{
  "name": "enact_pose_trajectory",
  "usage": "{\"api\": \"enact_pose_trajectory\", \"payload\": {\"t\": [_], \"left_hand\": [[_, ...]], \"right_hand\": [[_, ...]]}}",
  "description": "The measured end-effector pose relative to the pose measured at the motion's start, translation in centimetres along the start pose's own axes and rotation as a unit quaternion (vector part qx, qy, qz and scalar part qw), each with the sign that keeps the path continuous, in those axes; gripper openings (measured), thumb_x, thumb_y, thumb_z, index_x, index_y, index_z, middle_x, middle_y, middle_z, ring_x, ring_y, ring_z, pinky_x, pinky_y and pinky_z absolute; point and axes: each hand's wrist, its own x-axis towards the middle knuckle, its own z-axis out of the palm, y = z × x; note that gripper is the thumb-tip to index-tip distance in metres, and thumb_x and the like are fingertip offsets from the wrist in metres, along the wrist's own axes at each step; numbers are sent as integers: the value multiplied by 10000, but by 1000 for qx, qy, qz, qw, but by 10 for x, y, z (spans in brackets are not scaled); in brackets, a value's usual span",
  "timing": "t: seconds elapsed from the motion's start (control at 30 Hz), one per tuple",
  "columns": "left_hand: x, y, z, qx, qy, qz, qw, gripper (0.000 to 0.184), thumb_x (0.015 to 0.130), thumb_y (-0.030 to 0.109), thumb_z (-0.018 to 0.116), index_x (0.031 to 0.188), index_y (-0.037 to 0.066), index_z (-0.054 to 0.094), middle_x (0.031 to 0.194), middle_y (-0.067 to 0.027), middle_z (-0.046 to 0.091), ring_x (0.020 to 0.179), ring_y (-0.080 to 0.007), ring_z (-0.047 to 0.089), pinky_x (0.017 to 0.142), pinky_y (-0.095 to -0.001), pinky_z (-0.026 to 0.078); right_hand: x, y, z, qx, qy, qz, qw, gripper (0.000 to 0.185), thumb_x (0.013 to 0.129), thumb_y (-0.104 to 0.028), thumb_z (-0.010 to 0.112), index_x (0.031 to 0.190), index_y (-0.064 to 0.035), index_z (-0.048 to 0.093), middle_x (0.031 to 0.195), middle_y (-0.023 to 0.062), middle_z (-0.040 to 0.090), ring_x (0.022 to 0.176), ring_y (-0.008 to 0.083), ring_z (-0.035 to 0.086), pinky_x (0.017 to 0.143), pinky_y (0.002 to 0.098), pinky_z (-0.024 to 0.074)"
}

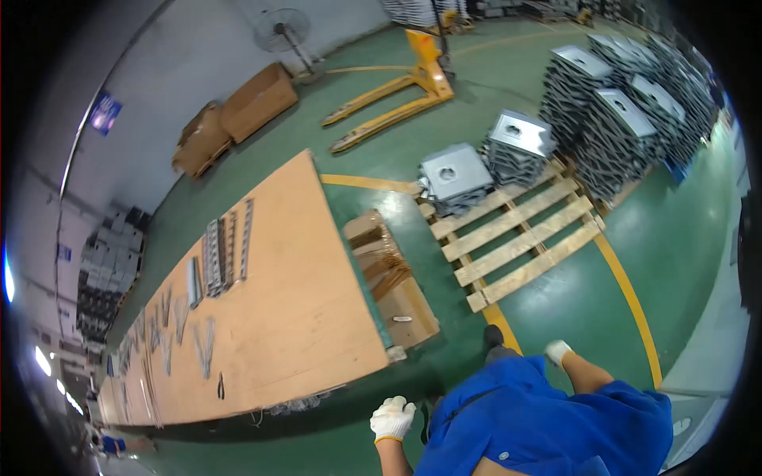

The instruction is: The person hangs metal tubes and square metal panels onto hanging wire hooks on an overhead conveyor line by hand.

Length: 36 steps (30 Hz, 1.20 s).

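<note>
My left hand (393, 418), in a white knitted glove, hangs beside my blue shirt near the front corner of a long wooden-topped table (294, 317). Its fingers are curled together, and nothing shows in them. On my other side, my right hand (558, 351), also gloved in white, is held out over the green floor; its fingers are too small and blurred to make out. Neither hand touches the table. Black-handled pliers (221, 386) lie near the table's edge, with metal strips (213, 258) and thin metal parts (208, 349) farther along.
A wooden pallet (524, 242) ahead bears stacked metal plates (456, 173); taller stacks (615, 119) stand behind it. Flattened cardboard (405, 305) lies beside the table. Farther off are a yellow pallet jack (429, 75), a cardboard box (258, 103) and a fan (282, 32).
</note>
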Motion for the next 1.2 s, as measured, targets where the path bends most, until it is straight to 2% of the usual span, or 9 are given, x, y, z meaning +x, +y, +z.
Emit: {"api": "enact_pose_trajectory", "payload": {"t": [0.13, 0.17, 0.27, 0.5, 0.6, 0.67, 0.77, 0.97, 1.2], "left_hand": [[24, 84, -19, -40, -29, 37, 998, 378, 869, 475, 610, 1060, 165, 711, 1144, -121, 711, 1032, -366, 687, 885, -485, 544], [29, 102, -24, -49, -28, 61, 997, 369, 871, 452, 618, 1082, 163, 710, 1157, -116, 710, 1052, -358, 682, 900, -474, 537], [40, 137, -38, -88, -9, 105, 991, 341, 877, 420, 623, 1084, 163, 709, 1152, -112, 710, 1050, -349, 684, 901, -472, 538], [68, 127, -46, 14, -33, 45, 998, 345, 880, 469, 616, 1038, 175, 702, 1126, -116, 717, 1021, -364, 690, 873, -504, 540], [91, 118, -54, 36, -59, 26, 997, 346, 879, 490, 621, 1035, 191, 699, 1126, -126, 716, 1017, -371, 690, 867, -513, 540], [118, 99, -45, 24, -37, 53, 998, 351, 882, 495, 626, 1040, 189, 699, 1132, -129, 712, 1047, -367, 679, 877, -514, 536], [158, 100, -64, 14, -39, 48, 998, 349, 892, 458, 628, 1048, 154, 702, 1137, -120, 703, 1097, -352, 658, 916, -501, 524], [277, 69, -80, 28, 16, 45, 998, 430, 870, 442, 649, 1177, 140, 638, 1250, -141, 631, 1139, -356, 631, 952, -488, 517], [390, 55, -104, 23, 217, -33, 975, 599, 786, 399, 773, 1229, 41, 588, 1324, -209, 561, 1264, -383, 530, 1046, -474, 456]], "right_hand": [[31, 49, -53, -149, 58, 6, 987, 127, 764, -81, 717, 852, -161, 760, 886, 51, 743, 875, 231, 732, 734, 396, 582], [35, 61, -57, 113, 61, 95, 987, 97, 796, -74, 683, 835, -150, 730, 826, 42, 711, 779, 227, 692, 652, 398, 542], [58, 90, -56, 655, 72, 286, 696, 109, 871, -66, 606, 807, -133, 664, 708, 25, 640, 587, 219, 605, 486, 399, 455], [73, 119, 4, 404, 52, 114, 906, 134, 909, -97, 566, 835, -142, 669, 746, 41, 643, 610, 233, 604, 503, 387, 462], [39, 94, 0, 380, 44, 167, 908, 99, 864, -92, 618, 841, -116, 712, 774, 58, 698, 683, 228, 667, 595, 369, 526], [16, 83, -20, 119, -57, 99, 986, 150, 796, -83, 682, 900, -160, 759, 843, 33, 746, 810, 200, 729, 725, 325, 578], [13, 98, 34, 312, -121, 242, 910, 123, 836, -95, 658, 884, -160, 752, 806, 19, 727, 766, 194, 717, 684, 339, 571], [-38, 60, -65, 612, -32, 505, 608, 57, 865, -69, 628, 825, -84, 665, 705, 66, 627, 582, 198, 583, 505, 350, 463], [-37, 41, -178, 630, 84, 451, 627, 255, 828, -95, 673, 1081, -65, 689, 810, 65, 659, 671, 183, 626, 560, 335, 511]]}}
